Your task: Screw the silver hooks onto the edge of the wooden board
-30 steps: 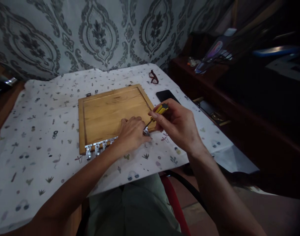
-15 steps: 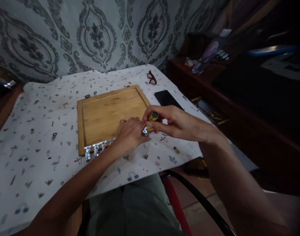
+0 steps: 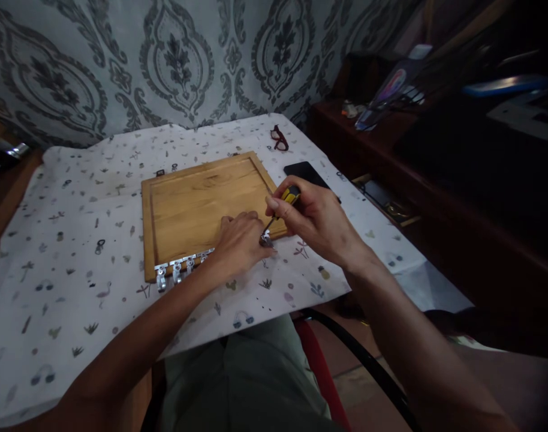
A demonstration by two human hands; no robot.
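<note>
A framed wooden panel [image 3: 202, 201] lies flat on the cloth, with a row of silver metal hinges [image 3: 177, 271] along its near edge. My left hand [image 3: 238, 243] presses on the near right part of the panel. Its thumb and index finger are closed about the rightmost hinge [image 3: 267, 239], partly covering it. In my right hand [image 3: 316, 216] is a screwdriver with a yellow and black handle [image 3: 291, 194]. The thin shaft slants down to the left, its tip at that rightmost hinge. My left hand and forearm hide part of the row.
A dark phone [image 3: 306, 172] lies just behind my right hand, and red-framed glasses [image 3: 279, 138] lie farther back on the patterned tablecloth [image 3: 76, 240]. To the right stands a dark wooden cabinet [image 3: 368, 153] with a clear bottle [image 3: 391, 87] on top and a partly open drawer [image 3: 386, 201].
My right hand has risen and tilted back a little with the screwdriver, so more of the shaft shows. The left hand stays at the hinge. The view has shifted slightly.
</note>
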